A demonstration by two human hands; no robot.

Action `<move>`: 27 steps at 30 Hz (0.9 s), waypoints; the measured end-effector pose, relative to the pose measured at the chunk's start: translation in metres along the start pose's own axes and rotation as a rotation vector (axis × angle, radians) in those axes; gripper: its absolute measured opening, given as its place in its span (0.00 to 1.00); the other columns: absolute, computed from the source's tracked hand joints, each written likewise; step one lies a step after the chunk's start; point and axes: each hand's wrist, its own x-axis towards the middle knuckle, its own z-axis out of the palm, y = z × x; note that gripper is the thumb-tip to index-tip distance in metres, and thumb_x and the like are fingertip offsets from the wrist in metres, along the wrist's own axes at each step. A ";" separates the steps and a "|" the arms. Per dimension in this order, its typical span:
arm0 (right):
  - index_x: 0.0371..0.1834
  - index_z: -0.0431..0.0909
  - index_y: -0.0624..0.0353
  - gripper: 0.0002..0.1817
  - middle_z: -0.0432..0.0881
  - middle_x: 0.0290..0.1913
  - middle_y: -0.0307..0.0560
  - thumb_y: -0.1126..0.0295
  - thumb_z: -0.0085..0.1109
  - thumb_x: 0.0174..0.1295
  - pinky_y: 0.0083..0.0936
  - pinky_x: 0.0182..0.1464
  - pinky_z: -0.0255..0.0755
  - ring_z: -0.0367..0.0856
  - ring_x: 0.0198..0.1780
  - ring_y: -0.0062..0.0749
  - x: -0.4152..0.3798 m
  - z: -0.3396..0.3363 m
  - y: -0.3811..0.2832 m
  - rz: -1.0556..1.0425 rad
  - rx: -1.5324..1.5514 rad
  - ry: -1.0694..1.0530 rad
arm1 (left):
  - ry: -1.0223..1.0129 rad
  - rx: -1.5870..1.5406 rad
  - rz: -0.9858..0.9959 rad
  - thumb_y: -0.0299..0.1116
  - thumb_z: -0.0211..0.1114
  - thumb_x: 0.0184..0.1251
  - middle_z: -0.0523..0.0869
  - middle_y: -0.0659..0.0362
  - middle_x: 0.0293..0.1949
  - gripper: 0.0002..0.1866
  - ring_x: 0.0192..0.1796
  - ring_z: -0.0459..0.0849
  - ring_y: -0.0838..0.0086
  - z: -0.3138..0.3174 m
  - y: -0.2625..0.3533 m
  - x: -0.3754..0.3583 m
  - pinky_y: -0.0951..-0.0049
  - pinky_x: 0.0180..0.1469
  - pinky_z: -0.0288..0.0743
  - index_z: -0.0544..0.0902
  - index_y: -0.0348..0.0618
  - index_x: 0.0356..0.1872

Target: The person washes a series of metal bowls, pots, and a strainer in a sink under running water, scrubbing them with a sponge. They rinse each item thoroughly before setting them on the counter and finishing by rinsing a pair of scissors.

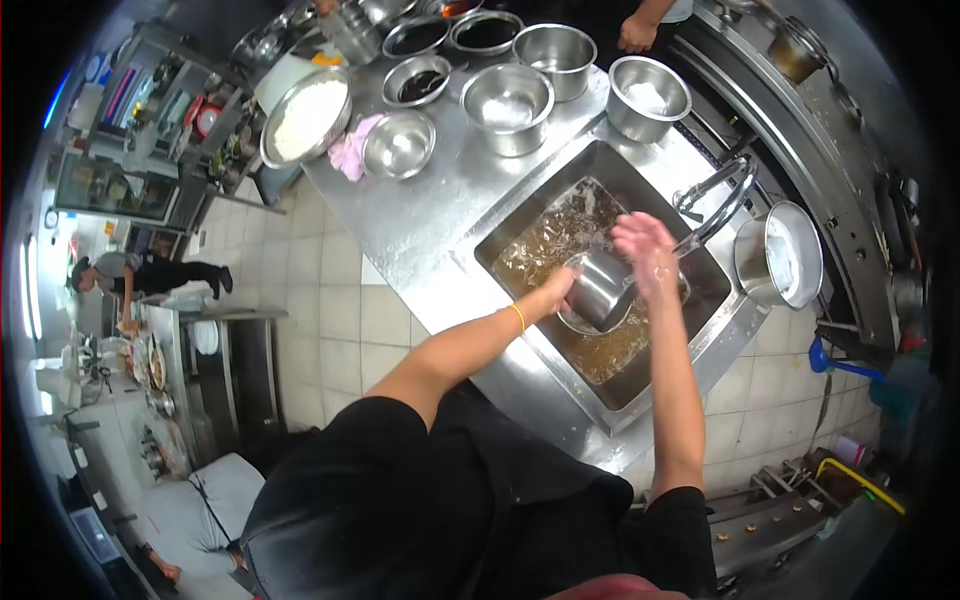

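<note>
Over the sink (520, 342), a stainless steel pot (602, 292) is tipped on its side. My left hand (563, 288), with a yellow band at the wrist, grips the pot by its left edge. To the right of the pot, my right hand (648, 248) is raised with its fingers stretched out, holding nothing. It is close to the end of the curved faucet (735, 205) and partly hides it. Brownish, bubbly water (545, 235) stands in the sink, splashing just beyond the pot. I cannot see inside the pot.
Behind the sink, several steel bowls and pots (507, 105) stand on the counter (390, 235). A bowl of white food (308, 118) and a pink cloth (352, 150) are at the left. A large pot (780, 253) is right of the faucet. Other people work at the left and far side.
</note>
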 end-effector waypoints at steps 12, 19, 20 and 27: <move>0.39 0.78 0.61 0.15 0.78 0.45 0.52 0.62 0.58 0.55 0.30 0.47 0.68 0.76 0.47 0.42 -0.070 -0.083 -0.005 -0.225 -1.443 -0.224 | -0.287 1.358 1.034 0.37 0.66 0.42 0.81 0.47 0.26 0.13 0.32 0.79 0.53 0.053 0.082 -0.020 0.61 0.36 0.72 0.82 0.40 0.27; 0.28 0.74 0.65 0.12 0.75 0.31 0.63 0.65 0.52 0.58 0.38 0.37 0.66 0.73 0.34 0.56 -0.051 -0.033 0.020 -0.068 -1.457 -0.225 | -0.065 0.857 1.140 0.26 0.65 0.45 0.80 0.54 0.33 0.14 0.37 0.80 0.65 -0.015 0.090 -0.072 0.67 0.39 0.73 0.77 0.38 0.36; 0.28 0.74 0.65 0.12 0.75 0.31 0.63 0.65 0.52 0.58 0.38 0.37 0.66 0.73 0.34 0.56 -0.050 -0.030 0.023 -0.097 -1.446 -0.224 | 0.005 0.612 1.080 0.25 0.64 0.47 0.80 0.57 0.34 0.15 0.39 0.80 0.69 -0.031 0.094 -0.087 0.70 0.40 0.74 0.76 0.39 0.39; 0.40 0.76 0.56 0.14 0.80 0.40 0.43 0.58 0.46 0.63 0.33 0.34 0.75 0.80 0.38 0.32 -0.103 -0.089 0.063 0.423 -0.523 0.220 | 0.266 0.071 0.894 0.21 0.50 0.59 0.80 0.57 0.29 0.09 0.27 0.80 0.73 -0.223 0.153 -0.165 0.75 0.28 0.74 0.74 0.39 0.40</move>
